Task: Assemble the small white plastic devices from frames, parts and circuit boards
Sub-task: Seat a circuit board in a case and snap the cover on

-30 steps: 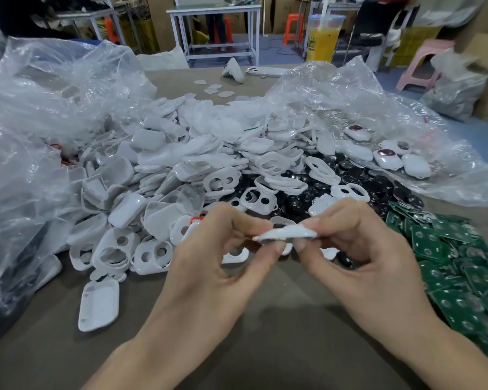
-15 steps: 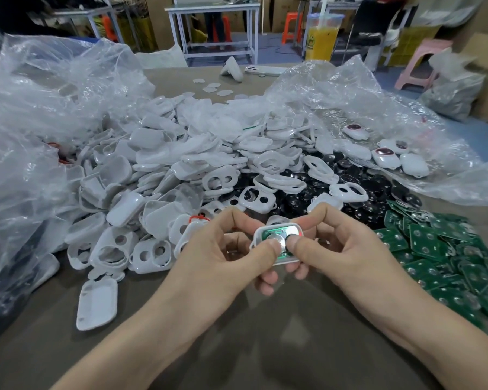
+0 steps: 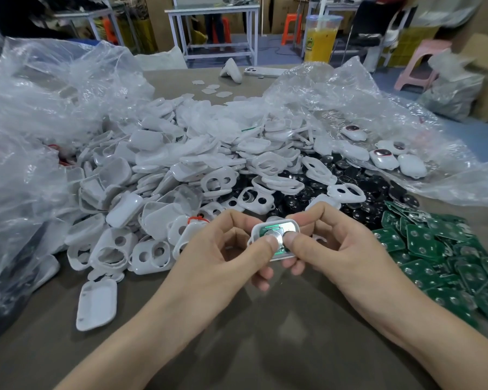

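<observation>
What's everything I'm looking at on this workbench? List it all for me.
Half-built device: one, white shell with green board inside, between both hands.
White frames and shells: many, white, heaped left and centre.
Black round parts: many, black, behind the hands.
Circuit boards: many, green, near right.
Finished devices: several, white, on plastic far right.
Plastic bags: two, clear, left and far right.
Drink cup: one, yellow, far back.
Table: one, grey-brown, beneath everything.
Left hand: one, bare, pinching the device's left end.
Right hand: one, bare, pinching its right end.
</observation>
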{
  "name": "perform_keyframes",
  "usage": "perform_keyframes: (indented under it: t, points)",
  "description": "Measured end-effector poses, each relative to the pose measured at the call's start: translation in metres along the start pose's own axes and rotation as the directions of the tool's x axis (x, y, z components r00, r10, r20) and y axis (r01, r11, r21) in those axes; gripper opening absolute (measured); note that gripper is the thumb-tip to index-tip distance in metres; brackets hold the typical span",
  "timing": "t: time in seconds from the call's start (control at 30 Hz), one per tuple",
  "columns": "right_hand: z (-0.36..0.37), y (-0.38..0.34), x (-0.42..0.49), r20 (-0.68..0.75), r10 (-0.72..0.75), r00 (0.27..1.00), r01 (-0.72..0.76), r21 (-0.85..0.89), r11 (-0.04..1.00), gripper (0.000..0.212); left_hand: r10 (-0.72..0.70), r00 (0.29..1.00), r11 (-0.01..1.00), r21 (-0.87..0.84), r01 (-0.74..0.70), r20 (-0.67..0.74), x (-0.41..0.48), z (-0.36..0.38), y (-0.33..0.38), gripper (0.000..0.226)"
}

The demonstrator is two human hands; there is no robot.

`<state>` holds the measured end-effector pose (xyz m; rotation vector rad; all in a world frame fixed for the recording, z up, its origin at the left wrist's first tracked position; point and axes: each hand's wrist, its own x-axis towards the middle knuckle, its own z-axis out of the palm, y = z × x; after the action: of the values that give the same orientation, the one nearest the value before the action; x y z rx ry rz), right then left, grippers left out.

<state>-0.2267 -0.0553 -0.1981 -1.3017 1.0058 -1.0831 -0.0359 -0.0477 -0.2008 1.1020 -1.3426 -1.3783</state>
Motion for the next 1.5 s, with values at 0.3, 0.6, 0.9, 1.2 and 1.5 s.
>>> perform_keyframes:
  t: [0.3, 0.6, 0.9, 1.2, 1.5]
  points:
    - [0.000, 0.004, 0.002, 0.010, 0.036, 0.999, -0.037, 0.078, 0.996, 0.008, 0.003, 1.000, 0.999, -0.043, -0.003, 0.002, -0.002, 0.002, 0.007, 0.017]
    - [0.000, 0.004, 0.003, 0.000, 0.037, 0.999, -0.037, 0.049, 0.998, 0.014, 0.046, 0.999, 0.999, -0.007, -0.046, 0.008, -0.003, 0.003, 0.008, 0.015]
    - [-0.001, 0.002, 0.002, -0.006, 0.001, 1.000, -0.001, 0.047, 0.999, 0.027, 0.104, 0.995, 0.985, 0.137, -0.102, -0.007, -0.004, 0.002, 0.005, 0.016]
    - [-0.002, 0.005, 0.003, -0.002, 0.046, 0.999, -0.046, 0.055, 0.997, 0.017, 0.267, 0.963, 0.808, 0.554, -0.201, -0.039, -0.008, 0.002, -0.004, 0.019]
    - [-0.006, 0.007, 0.006, 0.048, 0.108, 0.993, -0.113, 0.125, 0.986, 0.005, 0.502, 0.821, 0.344, 0.808, -0.479, 0.273, -0.007, -0.002, 0.002, 0.027]
